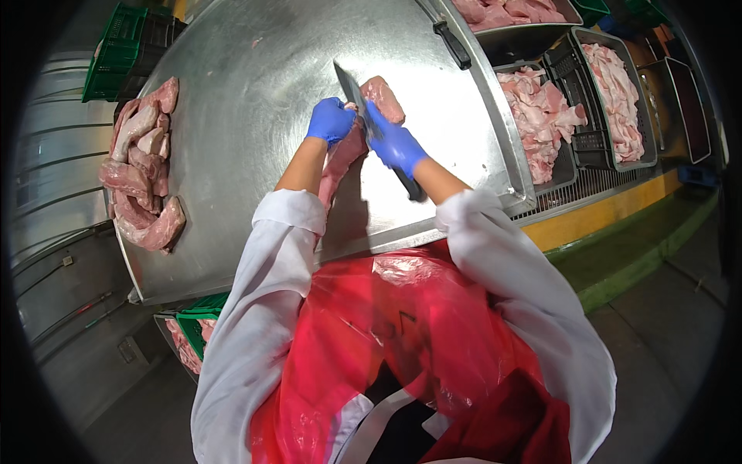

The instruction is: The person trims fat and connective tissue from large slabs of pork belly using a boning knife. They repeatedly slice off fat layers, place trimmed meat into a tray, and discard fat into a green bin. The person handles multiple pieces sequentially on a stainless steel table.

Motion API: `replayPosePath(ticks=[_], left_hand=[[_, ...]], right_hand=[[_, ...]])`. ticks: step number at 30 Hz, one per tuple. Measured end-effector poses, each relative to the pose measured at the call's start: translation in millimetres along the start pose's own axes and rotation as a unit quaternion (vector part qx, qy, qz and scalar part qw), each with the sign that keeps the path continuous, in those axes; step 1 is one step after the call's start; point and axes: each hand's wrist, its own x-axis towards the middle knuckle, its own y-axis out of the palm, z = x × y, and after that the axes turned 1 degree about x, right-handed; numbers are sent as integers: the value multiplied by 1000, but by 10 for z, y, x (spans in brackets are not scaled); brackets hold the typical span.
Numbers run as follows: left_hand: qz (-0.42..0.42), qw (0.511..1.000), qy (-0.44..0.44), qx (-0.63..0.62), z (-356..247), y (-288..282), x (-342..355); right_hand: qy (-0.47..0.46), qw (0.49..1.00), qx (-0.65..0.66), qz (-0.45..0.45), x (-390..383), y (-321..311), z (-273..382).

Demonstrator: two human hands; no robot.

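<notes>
Both my hands wear blue gloves and work over a metal table. My right hand [393, 145] is closed round a knife [346, 80]. The knife's dark handle sticks out below the palm, and its blade points away to the upper left. Close beside it, my left hand [329, 121] is closed on a long strip of pink meat [342, 164], pinching a small pale bit at the blade. A thicker piece of meat [384, 99] shows beyond my right fingers. Whether it joins the strip is hidden by my hands and the blade.
Several meat pieces [139, 174] are heaped along the left edge of the metal table [255, 93]. A second black-handled tool [453, 46] lies near the far right edge. Meat-filled crates [572, 147] stand at the right, and green crates [127, 54] at the far left.
</notes>
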Motion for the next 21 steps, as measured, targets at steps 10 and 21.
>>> replayPosePath(ticks=[10,21], left_hand=[[13,999,-1,-50,-285,-297,48],[14,982,-8,-190,-126,-595,0]], right_hand=[[11,995,91,25,164,112,223],[1,993,85,84,67,268,328]])
